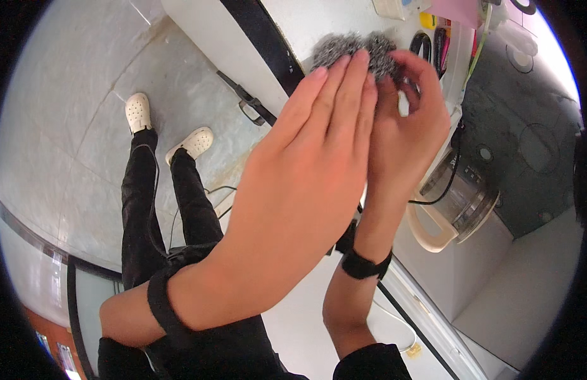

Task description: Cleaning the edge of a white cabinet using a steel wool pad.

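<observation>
A fluffy grey-and-white piece of faux fur (338, 46), its form partly hidden by the fingers, is at the top centre over a white tabletop (305, 16). My left hand (307, 137) lies across its near side, back of the hand up and fingers straight and close together. The fingertips overlap the fur, and the left thumb is hidden. On the right side, my right hand (412, 107) curls its thumb and fingers around the fur's edge. Black bands circle both wrists.
A glass kettle (459, 199) with a cream handle stands at right, a black cord beside it. Beyond lies a dark surface with circle patterns (521, 123). A white container (398, 8), pink sheet (455, 10) and clear plastic (516, 38) sit at top right. White clogs (139, 112) are on the floor.
</observation>
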{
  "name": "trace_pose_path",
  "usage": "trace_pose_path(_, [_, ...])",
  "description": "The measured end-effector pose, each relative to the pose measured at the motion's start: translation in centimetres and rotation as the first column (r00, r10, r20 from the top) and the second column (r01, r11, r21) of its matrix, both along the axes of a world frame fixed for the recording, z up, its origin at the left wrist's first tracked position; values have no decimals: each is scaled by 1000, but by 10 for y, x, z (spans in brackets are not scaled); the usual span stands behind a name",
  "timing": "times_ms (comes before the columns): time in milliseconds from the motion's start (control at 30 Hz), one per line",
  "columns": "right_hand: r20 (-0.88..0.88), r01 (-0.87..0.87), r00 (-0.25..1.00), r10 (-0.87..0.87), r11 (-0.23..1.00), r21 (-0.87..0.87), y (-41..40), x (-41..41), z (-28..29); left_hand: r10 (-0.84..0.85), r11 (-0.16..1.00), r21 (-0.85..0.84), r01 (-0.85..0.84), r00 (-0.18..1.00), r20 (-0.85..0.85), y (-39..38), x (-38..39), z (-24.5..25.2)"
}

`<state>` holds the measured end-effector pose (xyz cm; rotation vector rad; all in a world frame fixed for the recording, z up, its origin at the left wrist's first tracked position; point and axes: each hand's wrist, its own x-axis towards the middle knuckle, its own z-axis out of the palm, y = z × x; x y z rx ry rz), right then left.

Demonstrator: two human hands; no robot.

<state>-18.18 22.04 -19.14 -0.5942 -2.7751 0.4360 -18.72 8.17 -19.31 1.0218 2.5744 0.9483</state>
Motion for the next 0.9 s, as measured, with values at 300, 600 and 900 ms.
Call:
trace_pose_path(300, [-27, 25, 999, -25, 999, 29, -8, 9, -1, -15, 1000, 4, 15, 998, 64, -6, 5, 4])
trace_pose_path(600, [-8, 2, 1000, -2, 1000, -27, -7, -8, 5, 66, 991, 116, -73, 996, 68, 10, -11, 7])
trace_pose_path(900, [-70, -38, 997, 31, 993, -110, 6, -17, 0, 32, 995, 90, -43, 992, 120, 7, -9, 6])
